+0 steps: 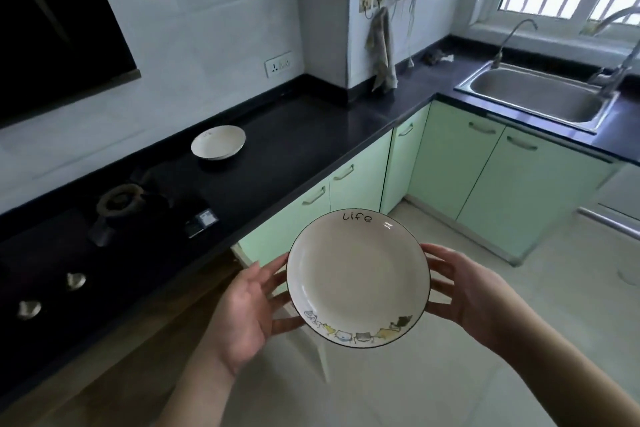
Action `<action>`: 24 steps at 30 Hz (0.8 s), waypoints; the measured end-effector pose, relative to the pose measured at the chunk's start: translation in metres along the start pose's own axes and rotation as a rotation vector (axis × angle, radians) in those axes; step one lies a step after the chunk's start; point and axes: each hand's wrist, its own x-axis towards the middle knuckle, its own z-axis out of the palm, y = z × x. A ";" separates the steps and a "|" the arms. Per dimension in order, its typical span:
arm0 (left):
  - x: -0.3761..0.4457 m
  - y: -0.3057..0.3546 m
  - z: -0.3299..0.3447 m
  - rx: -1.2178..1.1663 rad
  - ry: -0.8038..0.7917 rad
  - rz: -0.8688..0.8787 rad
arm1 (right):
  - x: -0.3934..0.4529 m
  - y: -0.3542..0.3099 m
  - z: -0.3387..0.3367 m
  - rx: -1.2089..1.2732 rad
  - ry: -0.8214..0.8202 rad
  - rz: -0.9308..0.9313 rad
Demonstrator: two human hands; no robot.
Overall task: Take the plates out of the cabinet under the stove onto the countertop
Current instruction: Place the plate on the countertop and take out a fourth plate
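I hold a white plate [358, 279] with a thin dark rim, the word "Life" at its far edge and small cartoon figures at its near edge. My left hand [247, 314] grips its left side and my right hand [465, 291] grips its right side. The plate is level, in the air above the floor, in front of the counter edge. A second white plate [218, 142] rests on the black countertop [294, 149], to the right of the stove [117, 204]. A cabinet door [239, 255] below the stove stands ajar behind my left hand.
Stove knobs [52, 293] sit at the near left. Green cabinet fronts [450, 163] run under the counter and around the corner. A steel sink [540, 97] with a tap lies at the right under the window. A cloth [382, 52] hangs on the wall.
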 end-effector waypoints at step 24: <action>0.235 0.049 0.200 0.229 -0.078 0.058 | 0.179 -0.192 -0.133 0.063 -0.136 -0.147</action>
